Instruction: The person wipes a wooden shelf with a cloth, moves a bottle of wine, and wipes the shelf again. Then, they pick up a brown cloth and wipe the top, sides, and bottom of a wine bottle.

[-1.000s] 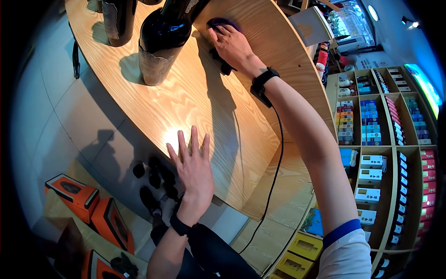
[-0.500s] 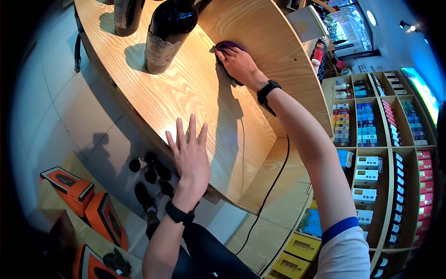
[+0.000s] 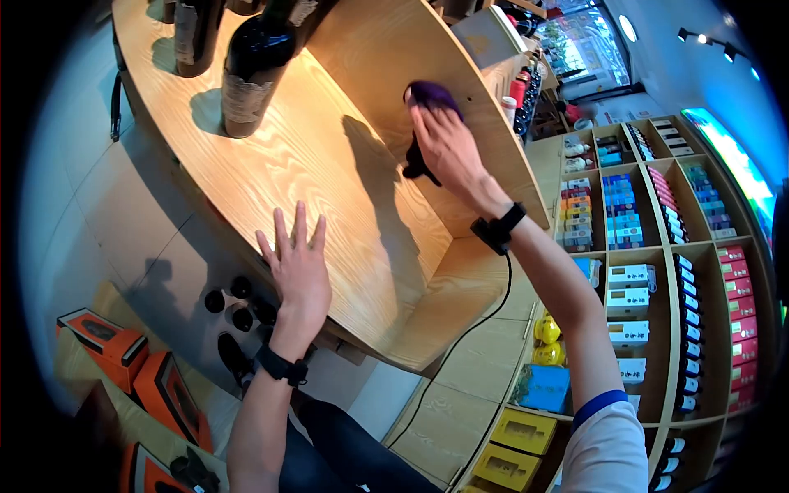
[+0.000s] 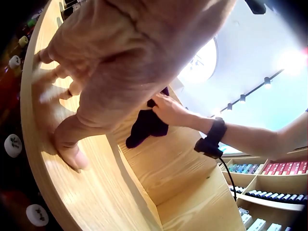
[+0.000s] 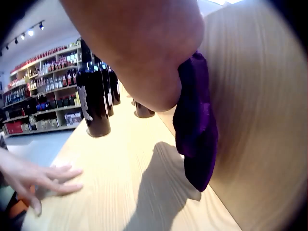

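My right hand (image 3: 448, 152) presses a dark purple cloth (image 3: 430, 94) against the upright wooden panel at the back of the shelf. Its fingers lie extended over the cloth, and a loose end hangs below the palm. In the right wrist view, the cloth (image 5: 197, 125) lies between the hand and the panel. My left hand (image 3: 302, 275) rests with spread fingers on the front edge of the wooden shelf (image 3: 329, 156). A dark wine bottle (image 3: 255, 78) with a torn-edged label stands upright on the shelf, beyond both hands.
More wine bottles (image 3: 197, 37) stand at the far end of the shelf. A black cable (image 3: 472, 329) runs from the right wrist. Orange boxes (image 3: 107, 345) sit at lower left, and bottle tops (image 3: 238, 308) show below the shelf edge. Stocked shelving (image 3: 633, 214) fills the right side.
My right hand has moved the cloth from low by the shelf's back corner up the panel and toward me. The left hand stays on the front edge while the head view shifts.
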Demonstrator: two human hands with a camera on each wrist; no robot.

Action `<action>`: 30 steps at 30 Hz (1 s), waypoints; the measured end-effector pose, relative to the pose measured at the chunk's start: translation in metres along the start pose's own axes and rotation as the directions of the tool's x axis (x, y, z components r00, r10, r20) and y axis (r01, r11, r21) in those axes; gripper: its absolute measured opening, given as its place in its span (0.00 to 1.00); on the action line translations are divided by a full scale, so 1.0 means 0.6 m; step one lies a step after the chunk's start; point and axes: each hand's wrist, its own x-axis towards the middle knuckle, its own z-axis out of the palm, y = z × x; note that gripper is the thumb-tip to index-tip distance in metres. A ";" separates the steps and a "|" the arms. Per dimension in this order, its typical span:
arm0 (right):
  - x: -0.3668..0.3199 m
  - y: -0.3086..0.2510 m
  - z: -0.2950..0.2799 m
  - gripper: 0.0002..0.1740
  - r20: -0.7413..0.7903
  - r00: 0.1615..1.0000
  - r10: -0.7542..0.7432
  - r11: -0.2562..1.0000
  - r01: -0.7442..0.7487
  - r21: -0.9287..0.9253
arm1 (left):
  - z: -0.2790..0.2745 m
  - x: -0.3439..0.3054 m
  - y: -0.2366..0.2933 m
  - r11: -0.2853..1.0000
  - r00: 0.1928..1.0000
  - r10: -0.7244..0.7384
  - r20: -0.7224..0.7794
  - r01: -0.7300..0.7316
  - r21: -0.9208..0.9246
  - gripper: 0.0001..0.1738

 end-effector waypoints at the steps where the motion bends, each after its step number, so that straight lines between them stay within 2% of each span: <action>1: 0.012 0.014 -0.015 0.28 -0.054 0.998 0.024 1.000 -0.025 -0.016 | -0.005 -0.001 0.001 1.000 1.000 0.005 0.008 -0.005 -0.010 0.43; 4: 0.052 0.056 -0.030 0.31 -0.142 0.987 0.080 0.987 -0.099 -0.130 | -0.005 -0.001 -0.001 1.000 1.000 0.016 0.017 -0.016 0.009 0.44; 6: 0.074 0.077 -0.019 0.34 -0.044 0.984 0.173 0.970 -0.178 -0.168 | -0.010 -0.002 0.000 1.000 0.999 0.020 0.043 -0.021 0.003 0.47; 8: 0.096 0.086 -0.003 0.36 -0.240 0.962 0.130 0.971 -0.173 -0.166 | -0.002 -0.004 -0.004 0.998 0.999 0.037 0.006 -0.037 0.059 0.66; 12: 0.111 0.084 -0.009 0.38 -0.299 0.943 0.145 0.963 -0.204 -0.175 | -0.006 -0.004 -0.005 0.999 0.999 0.041 0.004 -0.041 0.001 0.66; 13: 0.111 0.082 -0.013 0.39 -0.193 0.965 0.177 0.966 -0.208 -0.155 | -0.010 -0.004 -0.005 0.999 0.999 0.039 0.007 -0.039 0.003 0.66; 14: 0.111 0.083 -0.009 0.39 -0.191 0.966 0.176 0.967 -0.206 -0.150 | -0.016 -0.004 -0.003 0.999 0.999 0.035 0.017 -0.035 -0.012 0.62; 15: 0.110 0.085 -0.002 0.39 -0.235 0.961 0.147 0.968 -0.188 -0.165 | -0.019 -0.006 -0.001 0.999 0.999 0.030 0.029 -0.029 -0.027 0.58; 17: 0.113 0.091 0.014 0.39 -0.348 0.933 0.092 0.975 -0.156 -0.158 | -0.021 -0.007 0.000 0.999 0.999 0.028 0.038 -0.027 -0.026 0.58; 20: 0.120 0.083 0.008 0.38 -0.375 0.923 0.083 0.970 -0.161 -0.181 | -0.019 -0.006 -0.001 0.999 0.999 0.030 0.032 -0.029 -0.014 0.59; 21: 0.119 0.082 0.011 0.35 -0.308 0.946 0.105 0.959 -0.178 -0.221 | -0.018 -0.006 -0.001 0.999 0.999 0.036 0.017 -0.036 -0.012 0.59; 22: 0.118 0.082 0.014 0.35 -0.304 0.946 0.108 0.959 -0.180 -0.218 | -0.020 -0.006 0.000 0.999 0.999 0.037 0.023 -0.036 -0.012 0.59; 24: 0.114 0.084 0.019 0.42 -0.250 0.959 0.135 0.986 -0.155 -0.063 | -0.029 -0.006 0.003 0.999 0.999 0.026 0.045 -0.025 -0.026 0.59; 28: 0.116 0.092 0.040 0.43 -0.233 0.970 0.070 0.993 -0.090 -0.077 | -0.026 -0.007 0.002 1.000 0.999 0.022 0.047 -0.022 -0.020 0.59; 30: 0.119 0.090 0.057 0.27 -0.069 0.994 0.088 0.979 -0.099 -0.177 | -0.024 -0.009 0.001 0.999 0.999 0.033 0.026 -0.033 -0.021 0.59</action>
